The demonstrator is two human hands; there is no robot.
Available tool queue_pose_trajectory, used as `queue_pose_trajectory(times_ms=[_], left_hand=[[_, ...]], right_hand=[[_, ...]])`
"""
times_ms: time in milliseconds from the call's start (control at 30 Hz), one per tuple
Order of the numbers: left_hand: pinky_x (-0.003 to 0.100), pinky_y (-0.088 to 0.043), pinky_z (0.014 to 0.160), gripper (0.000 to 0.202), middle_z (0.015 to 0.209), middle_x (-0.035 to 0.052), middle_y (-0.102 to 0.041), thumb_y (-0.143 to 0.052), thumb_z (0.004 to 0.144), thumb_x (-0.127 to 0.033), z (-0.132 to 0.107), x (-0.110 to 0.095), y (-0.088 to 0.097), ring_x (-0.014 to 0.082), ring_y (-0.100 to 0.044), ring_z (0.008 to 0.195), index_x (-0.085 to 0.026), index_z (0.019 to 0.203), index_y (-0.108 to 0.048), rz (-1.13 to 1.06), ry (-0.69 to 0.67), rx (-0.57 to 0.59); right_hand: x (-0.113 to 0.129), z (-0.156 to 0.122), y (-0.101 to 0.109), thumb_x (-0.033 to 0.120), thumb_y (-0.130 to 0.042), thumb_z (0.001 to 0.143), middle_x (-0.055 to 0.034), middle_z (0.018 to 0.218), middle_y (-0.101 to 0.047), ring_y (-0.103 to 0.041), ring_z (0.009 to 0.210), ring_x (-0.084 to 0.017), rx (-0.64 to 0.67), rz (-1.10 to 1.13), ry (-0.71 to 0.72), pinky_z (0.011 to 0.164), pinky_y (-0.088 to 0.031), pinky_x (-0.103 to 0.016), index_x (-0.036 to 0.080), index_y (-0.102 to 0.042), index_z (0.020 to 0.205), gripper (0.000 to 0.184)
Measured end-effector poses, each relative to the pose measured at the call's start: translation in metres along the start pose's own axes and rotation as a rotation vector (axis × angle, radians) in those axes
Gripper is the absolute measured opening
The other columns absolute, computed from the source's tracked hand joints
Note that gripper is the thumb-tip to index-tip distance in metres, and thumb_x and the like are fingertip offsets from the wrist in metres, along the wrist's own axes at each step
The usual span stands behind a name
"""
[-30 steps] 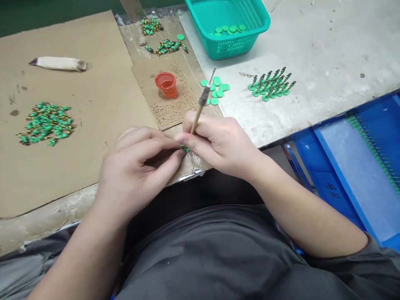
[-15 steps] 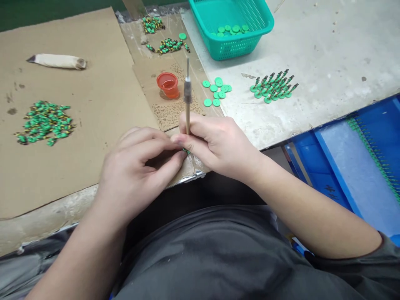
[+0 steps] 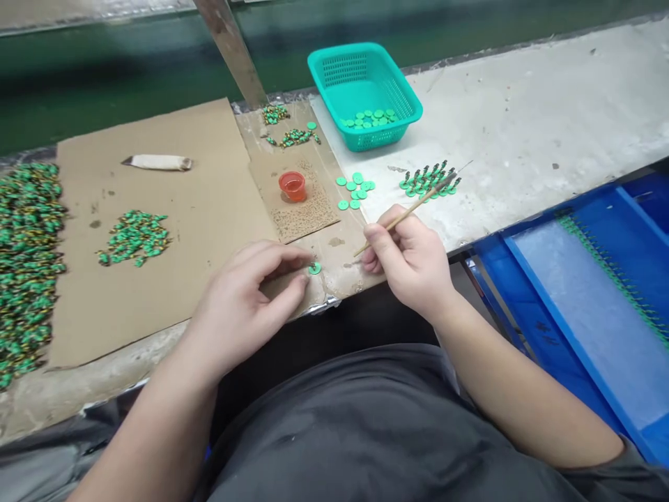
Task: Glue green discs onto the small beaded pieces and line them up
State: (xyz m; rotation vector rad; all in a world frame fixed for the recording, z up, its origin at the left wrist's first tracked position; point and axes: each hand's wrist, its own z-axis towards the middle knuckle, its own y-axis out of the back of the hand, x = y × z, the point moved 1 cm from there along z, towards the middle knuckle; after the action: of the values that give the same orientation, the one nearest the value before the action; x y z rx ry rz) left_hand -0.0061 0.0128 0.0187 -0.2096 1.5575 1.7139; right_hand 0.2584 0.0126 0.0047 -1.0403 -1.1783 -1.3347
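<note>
A small heap of green-and-gold pieces [image 3: 139, 238] lies on cardboard [image 3: 206, 192]; the left hand [image 3: 256, 296] curls, thumb and forefinger slightly parted at a green disc [image 3: 316, 268] near the table's edge; whether they grip it I cannot tell; the right hand [image 3: 412, 265] pinches a slim wooden-handled tool [image 3: 419, 203].

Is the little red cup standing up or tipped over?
Standing up: the red cup sits on its narrow base on the cardboard, with its open rim facing upward.

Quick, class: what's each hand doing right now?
Left hand: at the small disc; can't tell whether it grips.
Right hand: closed, holding the thin tool.
</note>
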Motion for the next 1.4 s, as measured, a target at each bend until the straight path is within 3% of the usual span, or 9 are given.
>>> queue_pose_trajectory(times_ms=[200,367,667,800,900,1067,1167,1400], left_hand=[[0.035,-0.066,0.086,0.017,0.101,0.0003,-0.089,-0.078,0.109,-0.046,0.000,-0.008,-0.004,0.0205,-0.081,0.090,-0.034,0.104,-0.089,-0.097,0.105,-0.130],[0.037,-0.072,0.077,0.023,0.092,0.0032,-0.090,-0.085,0.103,-0.053,-0.001,-0.020,0.013,0.0247,-0.085,0.084,-0.032,0.094,-0.088,-0.440,0.322,-0.151],[0.029,-0.070,0.066,0.027,0.079,0.0043,-0.085,-0.097,0.093,-0.052,-0.004,-0.058,0.043,0.0209,-0.080,0.072,-0.028,0.082,-0.090,-0.681,0.327,-0.111],[0.022,-0.064,0.061,0.040,0.074,0.0044,-0.081,-0.096,0.093,-0.059,-0.004,-0.062,0.045,0.0161,-0.073,0.066,-0.024,0.077,-0.088,-0.681,0.357,-0.087],[0.021,-0.065,0.063,0.041,0.078,0.0053,-0.085,-0.094,0.091,-0.065,0.000,-0.058,0.043,0.0179,-0.076,0.068,-0.026,0.081,-0.091,-0.581,0.349,-0.079],[0.026,-0.068,0.066,0.046,0.087,0.0060,-0.092,-0.090,0.081,-0.075,0.034,-0.052,0.021,0.0267,-0.087,0.076,-0.030,0.083,-0.094,-0.361,0.339,-0.056],[0.029,-0.069,0.070,0.045,0.091,0.0050,-0.093,-0.082,0.088,-0.072,0.073,-0.059,-0.007,0.0271,-0.087,0.080,-0.029,0.089,-0.094,-0.273,0.227,0.019],[0.038,-0.065,0.097,0.039,0.106,0.0062,-0.092,-0.071,0.100,-0.063,0.157,-0.075,-0.072,0.0279,-0.083,0.101,-0.030,0.096,-0.092,-0.084,-0.020,0.013]], right_hand=[[-0.007,0.000,0.004,0.079,-0.076,0.111,0.0013,0.074,-0.079,-0.079,0.063,-0.017,-0.013,-0.014,0.000,0.067,-0.070,-0.029,0.028,-0.065,0.093,0.055],[-0.006,-0.002,0.003,0.075,-0.077,0.111,-0.0025,0.075,-0.083,-0.081,0.063,-0.020,-0.005,-0.020,-0.052,0.066,-0.073,-0.032,0.028,-0.066,0.093,0.052],[-0.011,-0.004,0.001,0.074,-0.074,0.114,-0.0034,0.073,-0.081,-0.081,0.063,-0.020,0.013,-0.018,0.013,0.062,-0.072,-0.028,0.027,-0.067,0.092,0.052],[-0.012,-0.006,-0.003,0.078,-0.068,0.116,-0.0031,0.073,-0.081,-0.081,0.062,-0.018,0.022,-0.025,0.054,0.061,-0.069,-0.025,0.026,-0.067,0.091,0.057],[-0.010,-0.018,0.001,0.074,-0.061,0.121,-0.0031,0.073,-0.080,-0.080,0.062,-0.017,0.017,-0.053,0.097,0.063,-0.067,-0.024,0.026,-0.068,0.089,0.058],[-0.012,-0.052,0.026,0.063,-0.059,0.124,-0.0027,0.075,-0.079,-0.080,0.063,-0.016,-0.011,-0.129,0.133,0.063,-0.063,-0.024,0.025,-0.070,0.089,0.053],[-0.015,-0.068,0.047,0.053,-0.060,0.125,-0.0011,0.075,-0.078,-0.079,0.064,-0.015,-0.069,-0.148,0.115,0.064,-0.062,-0.023,0.025,-0.068,0.090,0.045],[-0.022,-0.081,0.082,0.036,-0.063,0.122,0.0013,0.078,-0.076,-0.078,0.068,-0.014,-0.172,-0.129,0.079,0.068,-0.061,-0.022,0.026,-0.066,0.092,0.031]])
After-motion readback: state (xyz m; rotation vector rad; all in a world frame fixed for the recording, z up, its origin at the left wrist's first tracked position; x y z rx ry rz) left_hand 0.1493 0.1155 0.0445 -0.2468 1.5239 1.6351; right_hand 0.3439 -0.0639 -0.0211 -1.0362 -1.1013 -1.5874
